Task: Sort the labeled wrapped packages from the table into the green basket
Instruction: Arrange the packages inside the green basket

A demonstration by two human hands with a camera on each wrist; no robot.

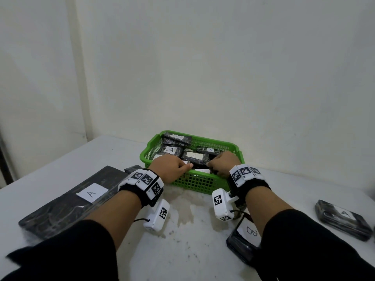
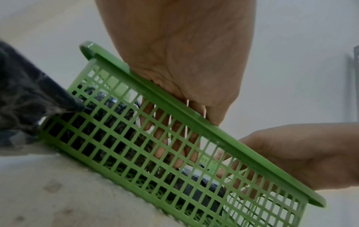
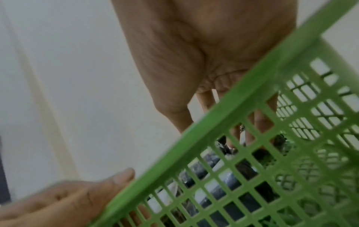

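The green mesh basket (image 1: 194, 183) stands mid-table with several black wrapped packages labeled A (image 1: 170, 150) inside. Both hands reach over its near rim. My left hand (image 1: 181, 166) and right hand (image 1: 215, 166) hold a black wrapped package (image 1: 199, 165) between them by its ends, low inside the basket's front part. The left thumb lies across its top. In the left wrist view the left fingers (image 2: 174, 138) run down behind the basket wall (image 2: 120, 153). The right wrist view shows the right fingers (image 3: 260, 121) inside past the rim (image 3: 213, 119). The held package's label is hidden.
A large flat black package labeled A (image 1: 71, 201) lies at the left, its corner near the basket. A package labeled B (image 1: 245, 238) sits under my right forearm. Another labeled A (image 1: 343, 220) lies at the far right. A wall stands close behind the basket.
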